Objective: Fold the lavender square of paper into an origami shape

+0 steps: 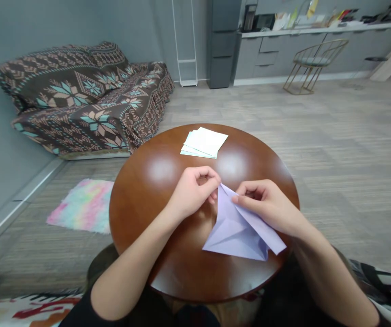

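A lavender sheet of origami paper, partly folded and creased, is held up over the round brown table. My left hand pinches its top corner between thumb and fingers. On the paper's upper right edge, my right hand grips a folded flap, thumb on the near side and fingers behind. The lower part of the paper spreads open toward me, with a strip jutting out at the lower right. My right fingertips are partly hidden behind the paper.
Several pale paper sheets lie in a loose stack at the far side of the table. Beyond are a patterned sofa, a fluffy pastel rug, a gold-framed chair and a kitchen counter.
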A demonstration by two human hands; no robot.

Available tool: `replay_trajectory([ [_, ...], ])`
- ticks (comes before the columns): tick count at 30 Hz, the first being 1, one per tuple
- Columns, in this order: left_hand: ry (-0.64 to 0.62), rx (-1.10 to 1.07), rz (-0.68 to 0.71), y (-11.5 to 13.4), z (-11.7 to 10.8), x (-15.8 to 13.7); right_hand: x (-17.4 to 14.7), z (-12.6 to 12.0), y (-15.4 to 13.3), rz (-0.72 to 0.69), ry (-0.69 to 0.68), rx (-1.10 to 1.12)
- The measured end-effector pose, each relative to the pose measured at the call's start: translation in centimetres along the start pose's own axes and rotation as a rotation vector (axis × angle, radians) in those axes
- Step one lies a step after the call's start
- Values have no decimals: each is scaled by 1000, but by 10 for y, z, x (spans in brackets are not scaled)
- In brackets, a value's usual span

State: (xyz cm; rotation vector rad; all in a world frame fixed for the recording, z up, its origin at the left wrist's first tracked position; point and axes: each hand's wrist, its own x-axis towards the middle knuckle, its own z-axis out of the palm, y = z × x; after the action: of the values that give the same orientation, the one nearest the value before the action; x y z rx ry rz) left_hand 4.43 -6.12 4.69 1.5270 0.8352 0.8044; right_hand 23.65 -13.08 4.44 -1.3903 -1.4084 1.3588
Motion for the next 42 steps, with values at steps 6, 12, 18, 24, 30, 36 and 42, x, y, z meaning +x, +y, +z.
replay_trajectory([
  [6,-47,29,-52,0,0,0,-1,-6,0,18,-38,-76],
  [12,-129,60,-110,-2,0,0,-4,-19,1,19,-112,-159],
  [18,-210,15,-164,-2,-4,1,-5,-24,2,26,-133,-172],
  [24,-300,53,-202,-5,-10,2,2,-29,8,49,-208,-122],
  [30,-309,84,-207,-6,-12,3,6,-30,10,56,-223,-113],
  [36,-332,109,-237,-6,-13,4,8,-31,10,70,-237,-107],
  [42,-349,67,-254,-7,-13,4,10,-31,12,58,-234,-105],
])
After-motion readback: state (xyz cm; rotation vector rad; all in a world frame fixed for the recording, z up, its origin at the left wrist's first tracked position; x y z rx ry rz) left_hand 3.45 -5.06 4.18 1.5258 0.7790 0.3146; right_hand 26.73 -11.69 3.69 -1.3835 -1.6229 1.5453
